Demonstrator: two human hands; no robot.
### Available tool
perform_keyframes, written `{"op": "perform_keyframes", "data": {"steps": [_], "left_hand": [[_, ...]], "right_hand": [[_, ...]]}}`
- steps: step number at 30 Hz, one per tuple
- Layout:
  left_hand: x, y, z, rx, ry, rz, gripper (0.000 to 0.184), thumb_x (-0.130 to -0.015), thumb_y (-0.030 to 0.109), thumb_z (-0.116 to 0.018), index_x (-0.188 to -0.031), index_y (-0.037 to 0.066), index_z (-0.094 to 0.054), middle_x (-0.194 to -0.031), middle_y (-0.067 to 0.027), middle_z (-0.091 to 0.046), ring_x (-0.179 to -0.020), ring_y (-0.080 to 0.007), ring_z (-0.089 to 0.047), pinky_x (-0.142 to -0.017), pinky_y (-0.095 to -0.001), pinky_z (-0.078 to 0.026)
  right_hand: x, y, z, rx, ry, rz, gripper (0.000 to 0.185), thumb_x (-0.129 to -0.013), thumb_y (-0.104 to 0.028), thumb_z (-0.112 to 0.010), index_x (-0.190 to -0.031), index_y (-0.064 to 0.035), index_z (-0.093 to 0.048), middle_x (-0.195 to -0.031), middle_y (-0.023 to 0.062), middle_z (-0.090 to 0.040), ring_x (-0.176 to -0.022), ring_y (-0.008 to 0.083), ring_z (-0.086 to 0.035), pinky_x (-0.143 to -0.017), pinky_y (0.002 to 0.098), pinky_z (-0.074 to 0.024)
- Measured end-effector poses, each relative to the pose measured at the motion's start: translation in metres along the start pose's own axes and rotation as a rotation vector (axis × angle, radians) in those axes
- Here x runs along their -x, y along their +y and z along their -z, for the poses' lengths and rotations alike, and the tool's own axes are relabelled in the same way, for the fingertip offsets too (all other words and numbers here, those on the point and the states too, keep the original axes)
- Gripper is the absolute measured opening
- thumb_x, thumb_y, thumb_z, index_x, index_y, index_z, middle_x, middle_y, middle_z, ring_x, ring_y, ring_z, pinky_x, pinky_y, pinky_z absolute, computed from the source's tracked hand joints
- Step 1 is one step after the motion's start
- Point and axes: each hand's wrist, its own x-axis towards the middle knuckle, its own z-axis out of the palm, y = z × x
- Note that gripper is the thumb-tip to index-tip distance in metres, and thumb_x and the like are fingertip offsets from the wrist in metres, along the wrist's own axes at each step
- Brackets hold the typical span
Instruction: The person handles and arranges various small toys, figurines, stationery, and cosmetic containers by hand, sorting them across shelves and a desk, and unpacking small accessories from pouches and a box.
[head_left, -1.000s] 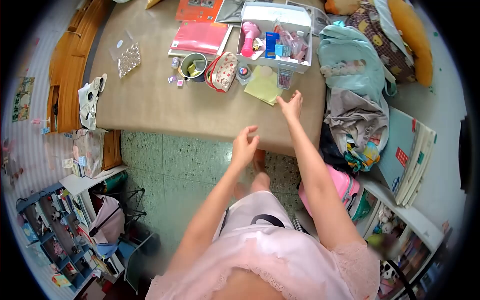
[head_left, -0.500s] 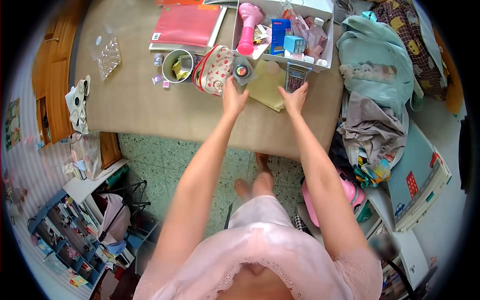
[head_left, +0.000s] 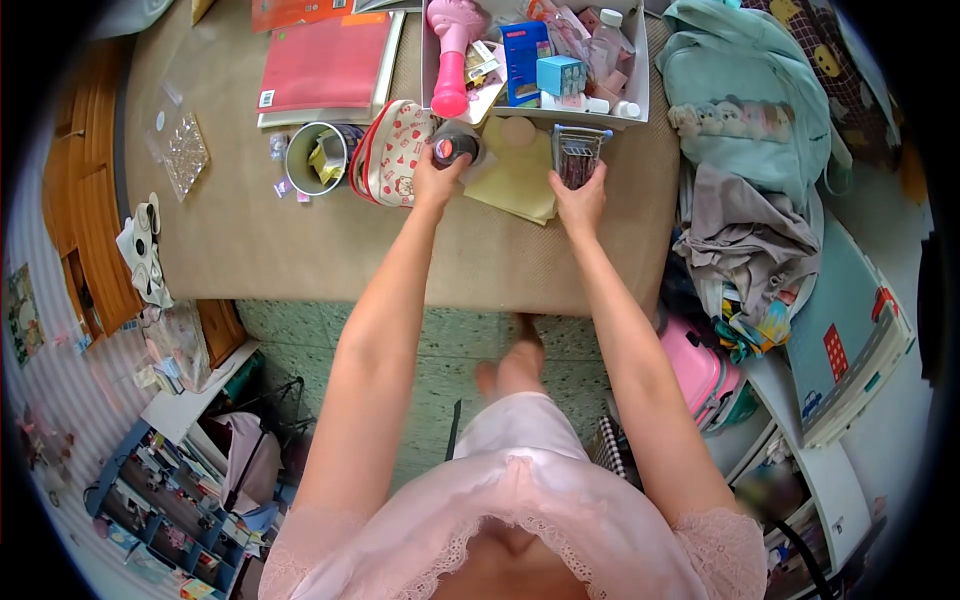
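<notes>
My left hand (head_left: 437, 180) is closed around a small round black item (head_left: 456, 147) with a coloured face; its exact kind is unclear. Beside that hand stands a white zip pouch (head_left: 400, 150) with red prints and red trim. My right hand (head_left: 581, 200) grips a miniature shopping cart (head_left: 577, 155) with dark contents, thumb and fingers on either side of it. Between the hands lies a pale yellow paper or folder (head_left: 512, 180), with a round pale piece (head_left: 517, 131) at its top.
A white box (head_left: 640, 75) of small goods, including a pink toy hammer-like item (head_left: 452, 60), stands behind. To the left are a cup (head_left: 300, 172), red folders (head_left: 325, 65) and a clear bag (head_left: 185, 160). A mint backpack (head_left: 740, 90) rests at the right.
My left hand has closed on the round black item and lifted or tilted it, shifting left. My right hand now wraps further around the miniature cart. The camera view has shifted slightly.
</notes>
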Motion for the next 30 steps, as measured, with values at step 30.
{"op": "perform_keyframes", "data": {"steps": [30], "left_hand": [[0.441,0.084,0.157,0.910,-1.054,-0.296,0.067,-0.078,0.039,-0.058,-0.130,0.003,-0.037,-0.124,-0.0178,-0.050,-0.111,-0.0217,-0.051,-0.095,-0.0379,-0.040]], "right_hand": [[0.452,-0.138,0.254,-0.505,0.170,0.387,0.052,-0.066,-0.021,-0.076,-0.106,-0.0006,-0.051,-0.094,0.0094,-0.062,-0.086,0.0152,-0.060,-0.078,0.0292,-0.0466]]}}
